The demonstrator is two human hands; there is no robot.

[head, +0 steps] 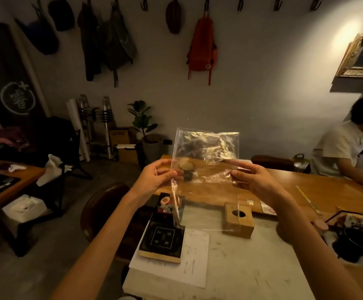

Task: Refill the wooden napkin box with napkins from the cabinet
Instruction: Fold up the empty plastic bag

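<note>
From the head camera, both arms reach forward over a pale tabletop (230, 267). The left hand (154, 177) and the right hand (256, 180) hold up a clear plastic bag (206, 156) between them, each pinching one side edge with thumb pressed against fingers, so both hands are clamped on the bag. The bag is raised well above the tabletop and looks empty and crinkled, with light glinting off its upper part; a loose strip of its plastic trails down from the left hand toward the things below.

The wooden napkin box (239, 220) sits on the tabletop beneath the bag, upright, with a round hole in its top face. It is apart from both hands. Whether any napkins are inside cannot be told, since the hole shows only dark.

To the left of the box lies a dark square box with light characters on its lid (162, 239), resting on a sheet of white paper (194, 256). Just behind it stands a small red and white pack (165, 204).

Beyond the pale surface runs a longer wooden table (306, 185), where a second person in a light shirt (340, 148) sits at the far right. On the wall behind hang several bags, among them an orange backpack (202, 46), and a potted plant (146, 131) stands on the floor near the wall.
</note>
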